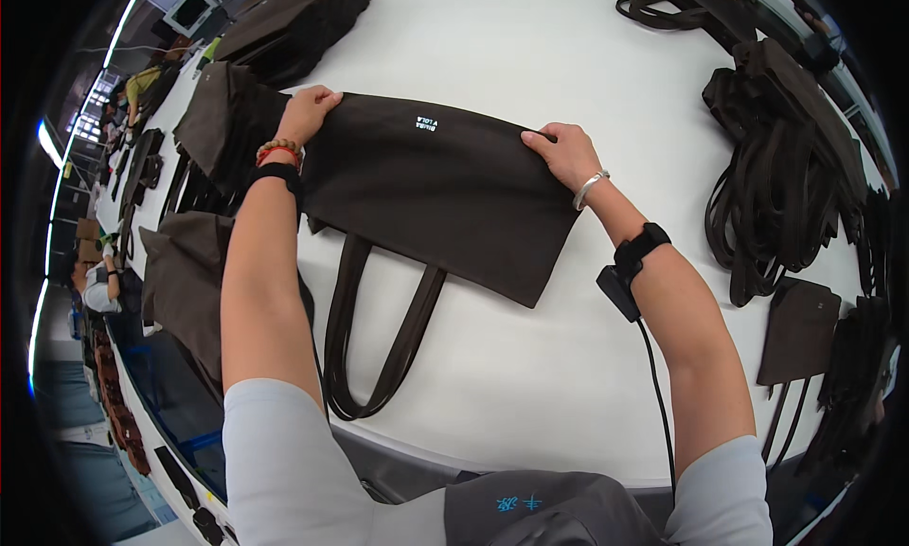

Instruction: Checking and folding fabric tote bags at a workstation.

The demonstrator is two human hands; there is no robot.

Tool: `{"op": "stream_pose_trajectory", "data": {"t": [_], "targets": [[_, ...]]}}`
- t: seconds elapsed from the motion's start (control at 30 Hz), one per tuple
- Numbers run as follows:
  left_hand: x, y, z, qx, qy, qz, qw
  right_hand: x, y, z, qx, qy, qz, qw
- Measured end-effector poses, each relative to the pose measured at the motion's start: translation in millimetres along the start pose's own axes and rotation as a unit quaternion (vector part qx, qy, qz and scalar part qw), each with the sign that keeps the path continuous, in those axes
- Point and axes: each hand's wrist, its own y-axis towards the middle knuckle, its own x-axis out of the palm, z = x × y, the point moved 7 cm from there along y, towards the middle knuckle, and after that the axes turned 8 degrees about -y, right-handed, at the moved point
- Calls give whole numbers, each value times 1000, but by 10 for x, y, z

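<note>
A dark brown tote bag (426, 191) lies flat on the white table (511, 375), its two long handles looping toward me. At the bag's far left corner, my left hand (308, 113) pinches the edge between thumb and fingers. My right hand (565, 155) grips the far right corner the same way, thumb on top. Small white lettering marks the fabric near the far edge. The bag's underside is hidden.
To the left lie dark bags in a pile (222, 129), with a larger stack (289, 30) behind. Bundled bags with handles (781, 167) sit at the right, near a smaller dark bag (798, 330). A cable (660, 394) hangs from my right forearm. Other people work at the far left.
</note>
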Motion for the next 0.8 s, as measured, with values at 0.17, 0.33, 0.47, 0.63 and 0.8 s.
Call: {"op": "stream_pose_trajectory", "data": {"t": [0.17,0.33,0.47,0.63,0.8], "targets": [[509,32,-667,-72,-4,-7,997,140,226,75,23,-51,-12,998],[595,3,-958,-127,-61,-49,989,122,227,-70,9,-188,39,981],[690,-110,-971,-171,-176,-38,969,176,359,144,-56,-204,80,974],[592,-388,-1135,-164,-144,-41,975,273,309,187,-45,-121,-21,991],[658,-1000,-886,-159,-16,-81,984,211,-196,323,-26,-155,-25,987]]}}
